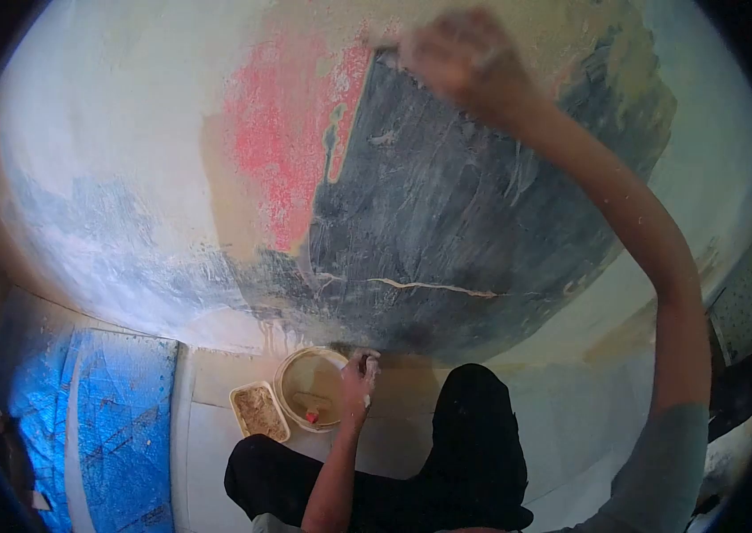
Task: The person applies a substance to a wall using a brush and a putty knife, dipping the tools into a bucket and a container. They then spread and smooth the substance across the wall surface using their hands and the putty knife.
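Observation:
My right hand (pixel 465 58) is raised against the wall at the top, blurred by motion, its fingers closed. A small dark edge shows beside its fingertips at the top of the dark grey wall patch (pixel 447 178); what it belongs to I cannot make out. My left hand (pixel 360 377), smeared with pale paste, is closed at the right rim of a round bucket (pixel 280 391). Something small and dark shows among its fingers, too small to name. Inside the bucket is cloudy liquid, with a red-tipped tool (pixel 312 415) in it.
A rectangular tub (pixel 259 411) of brown crumbly material stands left of the bucket. Blue sheeting (pixel 123 426) covers the floor at the left. The wall carries a red patch (pixel 274 133) and a long pale crack (pixel 429 286). My bent knees (pixel 473 417) are close to the wall.

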Action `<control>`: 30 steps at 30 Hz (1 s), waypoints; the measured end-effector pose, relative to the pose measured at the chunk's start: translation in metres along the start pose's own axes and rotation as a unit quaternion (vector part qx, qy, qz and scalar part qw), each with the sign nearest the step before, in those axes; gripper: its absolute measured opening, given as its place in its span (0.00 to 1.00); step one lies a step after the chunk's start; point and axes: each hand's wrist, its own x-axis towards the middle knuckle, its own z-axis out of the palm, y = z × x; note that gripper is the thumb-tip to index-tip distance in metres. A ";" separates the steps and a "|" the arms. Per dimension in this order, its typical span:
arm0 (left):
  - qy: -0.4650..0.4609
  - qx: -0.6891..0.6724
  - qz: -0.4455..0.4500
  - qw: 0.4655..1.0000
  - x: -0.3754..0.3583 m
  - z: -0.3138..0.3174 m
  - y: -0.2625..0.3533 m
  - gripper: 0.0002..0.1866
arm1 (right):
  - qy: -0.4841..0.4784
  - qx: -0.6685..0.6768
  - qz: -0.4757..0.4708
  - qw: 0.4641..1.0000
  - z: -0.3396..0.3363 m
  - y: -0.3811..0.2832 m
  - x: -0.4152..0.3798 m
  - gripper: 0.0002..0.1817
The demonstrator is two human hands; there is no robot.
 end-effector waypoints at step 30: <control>0.019 -0.074 -0.034 0.997 0.002 -0.005 0.004 0.11 | 0.006 -0.096 0.205 0.974 0.008 -0.021 -0.014 0.03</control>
